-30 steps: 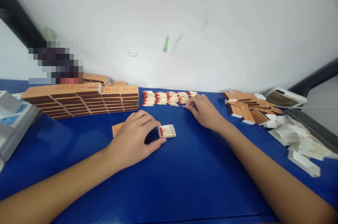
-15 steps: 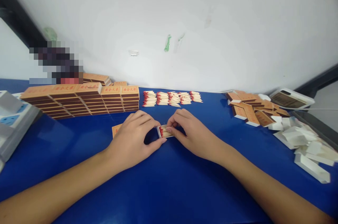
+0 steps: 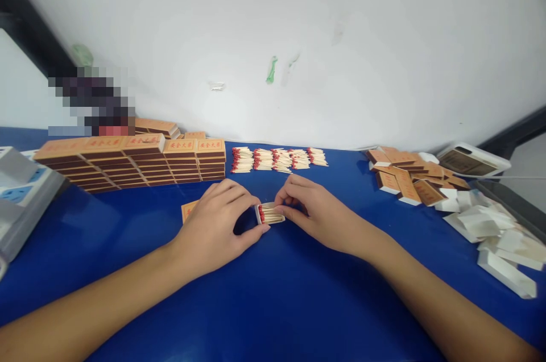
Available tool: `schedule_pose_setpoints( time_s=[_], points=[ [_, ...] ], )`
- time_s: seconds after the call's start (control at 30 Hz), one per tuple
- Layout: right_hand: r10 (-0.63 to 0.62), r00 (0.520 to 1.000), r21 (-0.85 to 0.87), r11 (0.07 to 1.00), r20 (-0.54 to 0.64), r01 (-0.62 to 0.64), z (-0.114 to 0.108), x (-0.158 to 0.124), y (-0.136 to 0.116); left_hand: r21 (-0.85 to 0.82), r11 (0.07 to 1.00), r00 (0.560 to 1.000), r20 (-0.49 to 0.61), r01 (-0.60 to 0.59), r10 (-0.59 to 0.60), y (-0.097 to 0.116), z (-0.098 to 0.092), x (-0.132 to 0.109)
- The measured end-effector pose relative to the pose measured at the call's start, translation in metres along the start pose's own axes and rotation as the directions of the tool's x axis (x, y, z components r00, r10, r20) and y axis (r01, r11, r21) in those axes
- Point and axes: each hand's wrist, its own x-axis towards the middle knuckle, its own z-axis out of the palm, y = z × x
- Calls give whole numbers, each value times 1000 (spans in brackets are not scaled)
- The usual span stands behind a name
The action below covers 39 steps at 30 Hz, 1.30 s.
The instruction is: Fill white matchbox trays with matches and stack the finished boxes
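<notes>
Red print on the stacked matchboxes [image 3: 132, 160] is too small to read. We're pinching the match tray [image 3: 269, 213] between left hand [image 3: 213, 225] and right hand [image 3: 318, 211]; right fingers are sliding slightly rightward off it versus before.

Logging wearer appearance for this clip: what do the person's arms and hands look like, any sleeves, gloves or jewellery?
Both forearms are bare right up to the picture's lower edge, with no sleeve in view. The left hand and right hand wear no gloves, and no rings, watch, bracelets or markings show. The fingernails look short and unpainted.
</notes>
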Motion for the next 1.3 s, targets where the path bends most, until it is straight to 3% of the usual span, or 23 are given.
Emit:
schedule_pose_setpoints(
  time_s=[0.2, 0.33, 0.4, 0.53, 0.87, 1.0, 1.17, 1.3],
  points=[
    [-8, 996, 33, 999, -92, 11, -4, 3, 8, -1, 1000, 1000, 10, -8, 8, 0, -1, -1],
    [67, 941, -100, 989, -331, -105, -13, 11, 45, -5, 1000, 1000, 17, -11, 11, 0, -1, -1],
    [94, 917, -180, 968, -387, -175, -16, 14, 67, -6, 1000, 1000, 18, -21, 21, 0, -1, -1],
    [127, 925, -214, 953, -357, -214, -19, 18, 93, 13, 1000, 1000, -3, -18, 18, 1, -1, -1],
    [124, 946, -244, 949, -301, -202, -20, 22, 101, 7, 1000, 1000, 2, -22, 22, 0, -1, -1],
    [136, 951, -195, 961, -277, -194, -24, 18, 86, 22, 1000, 1000, 2, -6, 6, 1, -2, -1],
    [70, 985, 5, 998, -161, -70, -17, 7, 30, 28, 1000, 1000, -1, -3, 3, 1, -1, 0],
    [-48, 998, -18, 999, -48, 47, 0, 1, -1, 30, 1000, 1000, -3, -5, 5, 0, -1, -1]
  ],
)
